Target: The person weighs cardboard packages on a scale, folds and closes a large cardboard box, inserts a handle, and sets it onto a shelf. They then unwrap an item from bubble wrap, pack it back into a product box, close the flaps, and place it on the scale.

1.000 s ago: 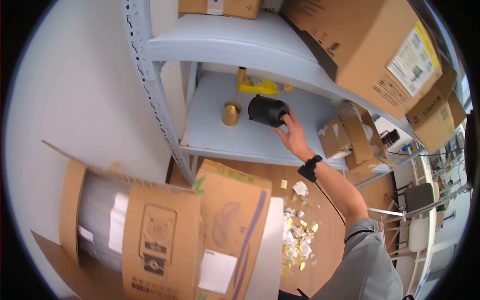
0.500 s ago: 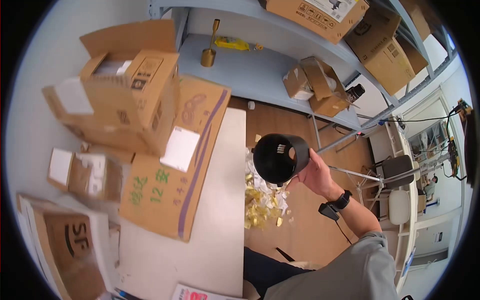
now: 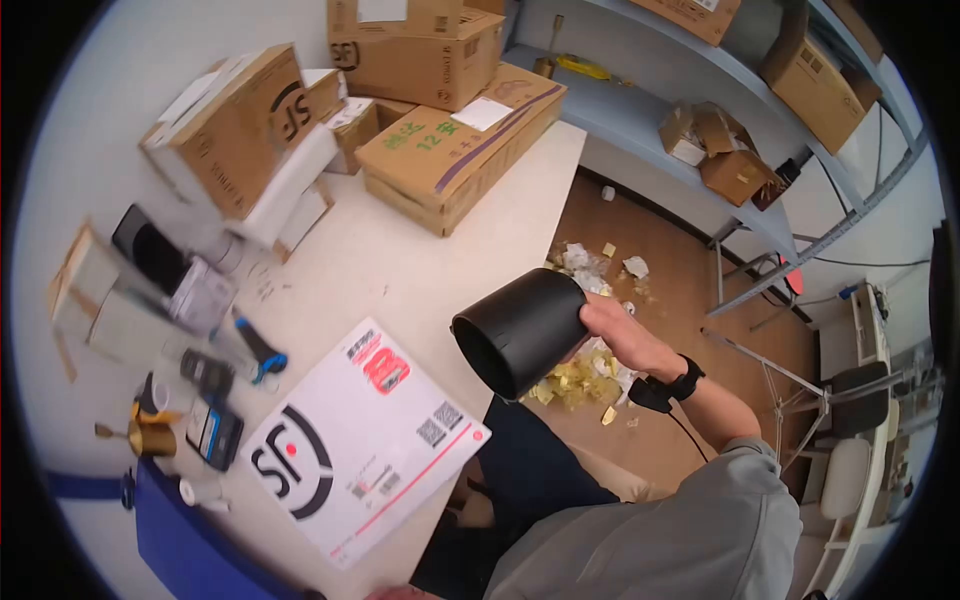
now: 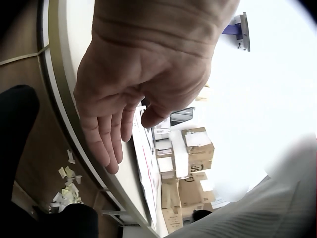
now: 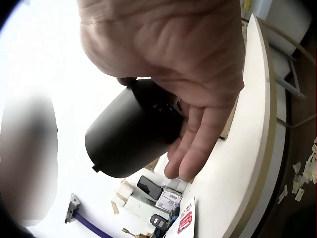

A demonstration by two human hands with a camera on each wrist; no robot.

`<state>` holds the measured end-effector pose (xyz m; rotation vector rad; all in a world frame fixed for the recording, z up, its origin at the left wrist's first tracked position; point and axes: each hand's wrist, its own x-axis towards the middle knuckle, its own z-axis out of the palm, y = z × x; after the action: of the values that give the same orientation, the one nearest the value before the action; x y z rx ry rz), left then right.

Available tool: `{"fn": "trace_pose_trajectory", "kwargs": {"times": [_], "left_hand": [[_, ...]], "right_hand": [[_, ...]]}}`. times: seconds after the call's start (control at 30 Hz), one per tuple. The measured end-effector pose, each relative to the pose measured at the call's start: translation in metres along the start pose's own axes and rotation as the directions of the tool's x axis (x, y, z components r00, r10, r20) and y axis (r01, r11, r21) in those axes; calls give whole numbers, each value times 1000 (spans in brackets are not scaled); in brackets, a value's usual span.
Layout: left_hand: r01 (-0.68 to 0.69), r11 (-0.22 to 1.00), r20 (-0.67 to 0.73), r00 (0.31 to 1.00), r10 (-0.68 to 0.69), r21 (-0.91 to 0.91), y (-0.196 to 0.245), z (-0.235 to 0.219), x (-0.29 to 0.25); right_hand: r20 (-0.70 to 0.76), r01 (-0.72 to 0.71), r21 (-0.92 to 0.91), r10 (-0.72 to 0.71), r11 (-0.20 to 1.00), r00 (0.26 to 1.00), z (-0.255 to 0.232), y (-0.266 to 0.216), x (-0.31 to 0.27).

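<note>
My right hand (image 3: 630, 338) grips a hollow black cylinder (image 3: 527, 325) at its back end, with fingers curled over that rim. The cylinder lies tilted in the air near the table's edge, its wide open mouth facing down and left. In the right wrist view, small slots show in the cylinder's end (image 5: 158, 106) beside the fingers. My left hand (image 4: 143, 74) hangs with loosely bent fingers and nothing in it, in front of the table edge. A white flat mailer (image 3: 370, 440) with a black logo lies on the white table (image 3: 335, 275).
Cardboard boxes (image 3: 455, 150) line the table's far side. A blue-handled tool (image 3: 262, 350), a dark handheld device (image 3: 213, 432) and a brass piece (image 3: 152, 437) sit at the left. Paper scraps (image 3: 575, 385) litter the floor. A grey shelf (image 3: 640, 108) bears a yellow packet (image 3: 583, 67).
My right hand has drawn the black cylinder off the shelf and back beside the table. The cylinder's mouth has swung toward the table, and the head view has turned left, bringing the mailer into view.
</note>
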<state>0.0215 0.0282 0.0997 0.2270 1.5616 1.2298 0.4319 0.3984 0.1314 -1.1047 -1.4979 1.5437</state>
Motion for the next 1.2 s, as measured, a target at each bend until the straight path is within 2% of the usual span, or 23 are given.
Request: {"fn": "trace_pose_trajectory", "kwargs": {"times": [0.07, 0.1, 0.13, 0.2, 0.27, 0.33, 0.4, 0.47, 0.53, 0.6, 0.63, 0.67, 0.73, 0.77, 0.8, 0.87, 0.9, 0.93, 0.97, 1.0, 1.07, 1.13, 1.2], "left_hand": [[-144, 989, -25, 989, 145, 20, 0, 6, -15], [-231, 969, -23, 972, 233, 84, -5, 7, -20], [-303, 943, -17, 951, 308, 136, -14, 12, -27], [-400, 909, -31, 913, 406, 120, -19, 20, -43], [-598, 792, 59, 801, 596, 120, -35, 29, -22], [-734, 607, 70, 653, 754, 304, -22, 58, -27], [-803, 399, 139, 501, 854, 444, -1, 77, -25], [-771, 306, 150, 457, 877, 559, 15, 87, -28], [-789, 168, 195, 342, 919, 590, 20, 90, -17], [-856, 240, 100, 318, 943, 458, -3, 81, 20], [-894, 283, 80, 329, 941, 348, 2, 78, 23], [-890, 278, 74, 324, 943, 361, 4, 73, 23], [-879, 439, -47, 438, 898, 187, 9, 67, 23], [-887, 458, -76, 454, 888, 54, 9, 65, 31], [-887, 458, -79, 453, 888, 61, 4, 59, 47], [-823, 545, -181, 567, 804, -159, -13, 46, 76], [-778, 589, -196, 627, 754, -219, -18, 44, 82], [-775, 593, -191, 630, 752, -219, -19, 43, 83], [-722, 592, -180, 676, 715, -358, -17, 40, 85], [-656, 578, -164, 718, 677, -485, -16, 37, 87], [-690, 573, -190, 697, 692, -442, -17, 33, 98], [-554, 481, -156, 750, 643, -680, -12, 32, 104], [-529, 491, -144, 768, 624, -692, -5, 33, 107]], "right_hand": [[76, 130, -474, -106, 871, 991, 30, -26, -12], [141, 305, -592, -277, 746, 951, 43, -30, -14], [254, 507, -641, -465, 576, 848, 55, -36, -15], [398, 620, -700, -527, 354, 751, 86, -54, -23], [488, 711, -620, -547, 331, 680, 114, -64, -28], [574, 792, -531, -559, 301, 598, 140, -76, -34], [641, 834, -434, -534, 340, 551, 171, -83, -47], [712, 888, -354, -531, 293, 459, 201, -80, -57], [756, 906, -253, -516, 339, 404, 228, -78, -72], [743, 919, -206, -557, 337, 371, 248, -65, -80], [728, 893, -142, -566, 427, 387, 253, -64, -78], [714, 853, -79, -568, 516, 409, 256, -62, -75], [663, 802, -128, -551, 583, 506, 250, -53, -58], [633, 797, -224, -538, 561, 556, 243, -49, -45], [607, 806, -358, -539, 471, 584, 233, -43, -31], [597, 775, -576, -514, 259, 616, 204, -15, 5], [594, 771, -578, -509, 268, 623, 191, -8, 8], [607, 721, -663, -418, 203, 676, 179, -1, 11], [606, 670, -731, -330, 126, 724, 169, 4, 15], [606, 673, -728, -335, 132, 721, 161, 13, 19], [617, 640, -738, -170, 213, 768, 148, 33, 26], [624, 659, -710, -213, 248, 752, 135, 45, 40], [580, 645, -713, -285, 275, 763, 124, 47, 52]]}}
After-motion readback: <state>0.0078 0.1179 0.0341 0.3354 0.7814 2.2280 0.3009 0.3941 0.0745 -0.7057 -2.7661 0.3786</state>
